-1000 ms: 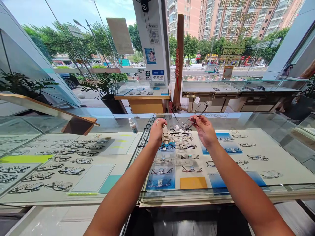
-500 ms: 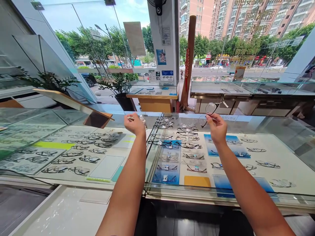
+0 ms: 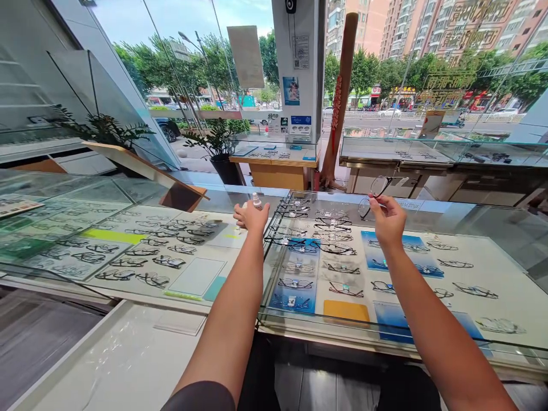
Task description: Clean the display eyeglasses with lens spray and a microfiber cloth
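My right hand (image 3: 390, 220) pinches a pair of thin dark-rimmed eyeglasses (image 3: 379, 187), held up at a tilt above the display case. My left hand (image 3: 252, 217) is over the glass countertop, its thumb and fingers spread around a small clear bottle with a white top (image 3: 257, 201). The hand hides most of the bottle, and whether the fingers touch it cannot be made out. Something small and pale (image 3: 240, 229) shows just under the left fingers. Beneath the glass, between my arms, lie rows of eyeglasses (image 3: 343, 268).
The glass case (image 3: 432, 337) spans the front, with blue cards and a yellow card (image 3: 346, 311) inside. A tilted wooden-edged board (image 3: 182, 197) stands on it at left. A white open drawer (image 3: 141, 365) juts out lower left. Beyond are a potted plant (image 3: 220, 157) and a wooden post (image 3: 339, 97).
My left hand has gone from curled around something pale to spread fingers at the bottle. My right hand still holds the eyeglasses up. The whole view has shifted slightly.
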`<state>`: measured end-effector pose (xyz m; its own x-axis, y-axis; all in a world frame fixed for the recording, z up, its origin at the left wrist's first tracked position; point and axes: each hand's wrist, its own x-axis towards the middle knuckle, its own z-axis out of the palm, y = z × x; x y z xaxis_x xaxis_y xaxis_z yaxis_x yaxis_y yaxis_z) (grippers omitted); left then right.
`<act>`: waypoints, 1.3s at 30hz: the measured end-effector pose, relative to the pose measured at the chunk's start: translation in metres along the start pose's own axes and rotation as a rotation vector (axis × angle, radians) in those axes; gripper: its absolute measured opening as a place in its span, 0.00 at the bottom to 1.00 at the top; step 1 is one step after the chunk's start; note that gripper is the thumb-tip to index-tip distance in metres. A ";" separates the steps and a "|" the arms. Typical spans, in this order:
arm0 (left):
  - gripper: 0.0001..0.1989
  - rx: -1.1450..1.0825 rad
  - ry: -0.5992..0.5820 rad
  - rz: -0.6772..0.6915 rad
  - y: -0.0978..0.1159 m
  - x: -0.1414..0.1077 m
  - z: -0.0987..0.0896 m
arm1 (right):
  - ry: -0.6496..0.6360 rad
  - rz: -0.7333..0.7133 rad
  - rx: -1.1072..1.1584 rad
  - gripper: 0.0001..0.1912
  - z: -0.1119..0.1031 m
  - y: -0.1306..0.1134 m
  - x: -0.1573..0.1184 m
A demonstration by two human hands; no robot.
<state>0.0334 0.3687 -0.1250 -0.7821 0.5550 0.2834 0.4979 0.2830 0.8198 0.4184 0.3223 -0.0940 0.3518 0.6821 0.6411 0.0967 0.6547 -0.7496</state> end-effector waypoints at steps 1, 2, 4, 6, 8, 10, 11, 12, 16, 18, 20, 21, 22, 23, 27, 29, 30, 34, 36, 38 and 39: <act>0.16 -0.019 -0.009 0.005 -0.002 0.001 -0.001 | -0.004 0.001 0.000 0.17 0.000 -0.001 0.000; 0.12 -0.045 -0.009 0.011 -0.002 0.001 -0.002 | -0.006 0.002 -0.001 0.17 0.000 -0.002 0.000; 0.06 -0.125 -0.004 0.029 0.002 0.002 -0.007 | -0.007 0.006 -0.006 0.18 0.000 -0.003 0.000; 0.04 -0.238 -0.006 0.055 0.012 0.002 -0.012 | -0.009 0.013 -0.008 0.18 0.000 -0.006 0.000; 0.03 -0.371 -0.036 0.078 0.028 0.000 -0.016 | -0.017 0.018 -0.001 0.18 0.000 -0.009 0.000; 0.04 -0.515 -0.124 0.098 0.048 -0.009 -0.019 | -0.034 0.021 0.011 0.18 0.000 -0.012 -0.001; 0.06 -0.586 -0.194 0.110 0.058 -0.017 -0.020 | -0.045 0.025 0.019 0.17 0.001 -0.014 -0.002; 0.07 -0.651 -0.276 0.125 0.067 -0.027 -0.021 | -0.060 0.034 0.030 0.17 0.002 -0.016 -0.002; 0.18 -0.880 -0.729 0.193 0.093 -0.082 -0.035 | -0.157 0.116 0.094 0.17 0.007 -0.024 -0.008; 0.21 -1.076 -1.059 0.142 0.098 -0.108 -0.043 | -0.211 0.181 0.131 0.19 0.010 -0.028 -0.012; 0.21 -1.201 -1.305 0.033 0.100 -0.125 -0.049 | -0.261 0.262 0.191 0.21 0.013 -0.031 -0.015; 0.20 -1.229 -1.382 -0.023 0.101 -0.131 -0.051 | -0.287 0.304 0.229 0.21 0.014 -0.032 -0.017; 0.20 -1.246 -1.432 -0.067 0.100 -0.134 -0.051 | -0.317 0.342 0.266 0.21 0.015 -0.034 -0.018; 0.19 -1.254 -1.461 -0.095 0.100 -0.137 -0.051 | -0.349 0.376 0.295 0.20 0.016 -0.035 -0.020; 0.22 -1.225 -1.452 -0.068 0.099 -0.138 -0.049 | -0.480 0.473 0.346 0.19 0.020 -0.041 -0.028; 0.32 -1.167 -1.444 -0.032 0.100 -0.138 -0.049 | -0.524 0.510 0.353 0.20 0.022 -0.045 -0.031; 0.37 -1.136 -1.439 -0.009 0.101 -0.137 -0.049 | -0.542 0.522 0.352 0.20 0.023 -0.047 -0.033; 0.45 -1.007 -1.410 0.088 0.102 -0.137 -0.047 | -0.615 0.550 0.334 0.21 0.026 -0.053 -0.038; 0.45 -0.932 -1.354 0.160 0.100 -0.137 -0.043 | -0.636 0.569 0.340 0.21 0.027 -0.054 -0.040; 0.44 -0.847 -1.238 0.279 0.096 -0.138 -0.037 | -0.646 0.598 0.368 0.21 0.028 -0.054 -0.041; 0.44 -0.800 -1.175 0.341 0.093 -0.138 -0.035 | -0.651 0.613 0.386 0.21 0.028 -0.054 -0.042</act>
<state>0.1749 0.2912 -0.0704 0.2736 0.9211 0.2769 -0.0513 -0.2734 0.9605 0.3724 0.2677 -0.0756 -0.3551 0.9109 0.2102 -0.2845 0.1090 -0.9525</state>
